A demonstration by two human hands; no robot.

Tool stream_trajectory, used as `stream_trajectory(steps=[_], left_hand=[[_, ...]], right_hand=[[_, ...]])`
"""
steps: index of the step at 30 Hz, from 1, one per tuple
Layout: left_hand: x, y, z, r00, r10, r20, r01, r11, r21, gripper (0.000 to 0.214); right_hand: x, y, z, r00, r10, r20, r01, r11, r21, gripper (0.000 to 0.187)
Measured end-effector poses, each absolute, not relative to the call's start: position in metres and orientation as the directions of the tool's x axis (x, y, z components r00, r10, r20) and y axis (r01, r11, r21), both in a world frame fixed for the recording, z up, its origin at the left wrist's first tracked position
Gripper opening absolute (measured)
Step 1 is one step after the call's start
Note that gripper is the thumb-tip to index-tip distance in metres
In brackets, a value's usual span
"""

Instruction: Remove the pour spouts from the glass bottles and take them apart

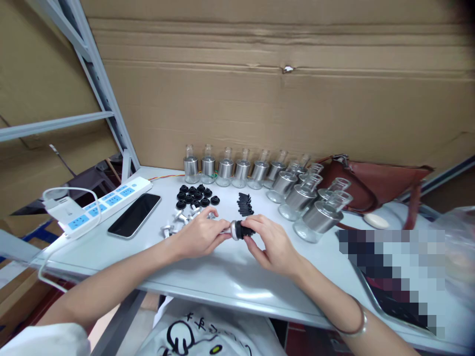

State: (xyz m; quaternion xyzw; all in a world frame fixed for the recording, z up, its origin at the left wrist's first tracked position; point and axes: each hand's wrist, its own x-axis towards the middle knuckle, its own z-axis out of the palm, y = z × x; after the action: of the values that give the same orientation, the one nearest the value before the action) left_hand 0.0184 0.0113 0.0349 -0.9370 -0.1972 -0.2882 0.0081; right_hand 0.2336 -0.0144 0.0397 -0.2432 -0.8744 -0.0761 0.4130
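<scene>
Above the front of the table, my left hand (204, 233) is closed on the stem of a silver metal pourer top (233, 230). My right hand (272, 243) pinches a black ribbed stopper (243, 231) that sits against the silver part's wide end. The two parts touch; how far one goes into the other is hidden by my fingers. Just behind my left hand lie several more silver pourer tops (180, 216). Several black stoppers (195, 196) form a cluster beyond them. A pile of small black tubes (244, 204) lies behind my right hand.
Several glass bottles with metal bands (242, 168) stand in a curved row at the back and right. A phone (135, 215) and a white power strip (111, 200) lie at left. At right are a brown bag (378, 185) and a partly blurred flat device (389, 296).
</scene>
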Motion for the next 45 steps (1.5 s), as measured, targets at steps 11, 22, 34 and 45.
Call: stream_trajectory(steps=[11, 22, 34, 45], left_hand=[[0.018, 0.011, 0.038, 0.763, 0.333, 0.555, 0.344, -0.935, 0.089, 0.032], [0.009, 0.011, 0.056, 0.617, 0.737, 0.275, 0.227, -0.501, 0.835, 0.044], [-0.07, 0.062, 0.081, 0.305, 0.869, 0.391, 0.837, -0.44, 0.325, 0.04], [-0.076, 0.049, 0.057, 0.265, 0.769, 0.582, 0.818, -0.499, 0.287, 0.032]], right_hand=[[0.231, -0.016, 0.041, -0.554, 0.364, 0.749, 0.473, 0.878, -0.076, 0.019], [0.24, -0.012, 0.048, -0.433, 0.142, 0.89, 0.43, 0.901, 0.066, 0.021], [0.228, 0.018, 0.039, -0.477, 0.502, 0.721, 0.557, 0.808, -0.194, 0.02], [0.163, 0.135, 0.059, -0.603, 0.74, 0.297, 0.656, 0.672, -0.343, 0.02]])
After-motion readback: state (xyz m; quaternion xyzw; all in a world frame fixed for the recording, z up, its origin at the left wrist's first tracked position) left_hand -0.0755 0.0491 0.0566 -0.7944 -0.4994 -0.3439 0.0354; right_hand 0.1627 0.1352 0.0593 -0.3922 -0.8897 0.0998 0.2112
